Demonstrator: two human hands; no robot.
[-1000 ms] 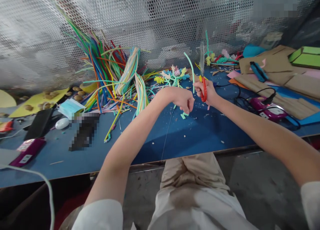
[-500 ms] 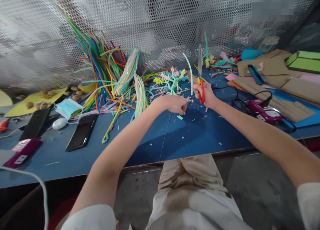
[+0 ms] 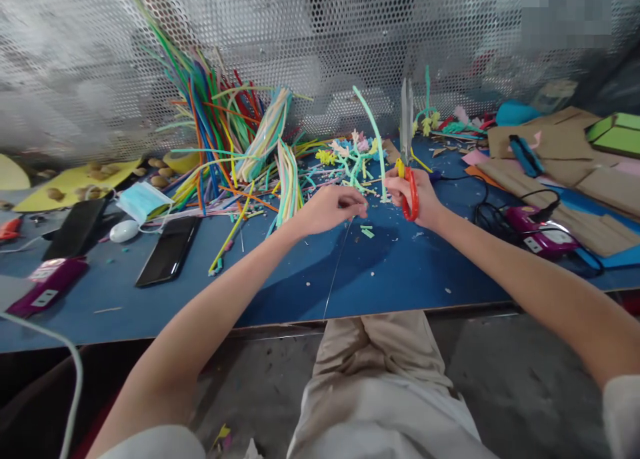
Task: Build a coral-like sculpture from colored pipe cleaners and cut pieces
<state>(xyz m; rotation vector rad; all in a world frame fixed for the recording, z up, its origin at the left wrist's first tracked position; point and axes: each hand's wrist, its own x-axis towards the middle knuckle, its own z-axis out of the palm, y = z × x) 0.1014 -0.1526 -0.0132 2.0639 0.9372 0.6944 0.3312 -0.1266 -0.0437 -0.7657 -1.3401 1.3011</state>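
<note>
My right hand (image 3: 425,199) is closed around the red-handled scissors (image 3: 411,196), whose blades point up and away from me. The same hand pinches a mint-green pipe cleaner (image 3: 373,119) between thumb and fingertips; it stands upright and bends to the left. My left hand (image 3: 333,209) hovers over the table to the left of it, fingers loosely curved and apart, with nothing visible in them. Short green cut pieces (image 3: 367,232) lie just below the left fingertips. Behind the hands sits a branching pipe-cleaner piece (image 3: 354,162) with pastel tufts.
Bundles of coloured pipe cleaners (image 3: 265,136) lie at the back left against a perforated metal screen (image 3: 345,39). Nearer left are a phone (image 3: 169,251) and a face mask (image 3: 143,201). Brown cardboard (image 3: 545,139) and a purple power strip (image 3: 543,231) occupy the right.
My left hand has loosened from a closed pinch, and another green piece shows below it. The pipe cleaner in my right hand leans further left. The view has shifted slightly.
</note>
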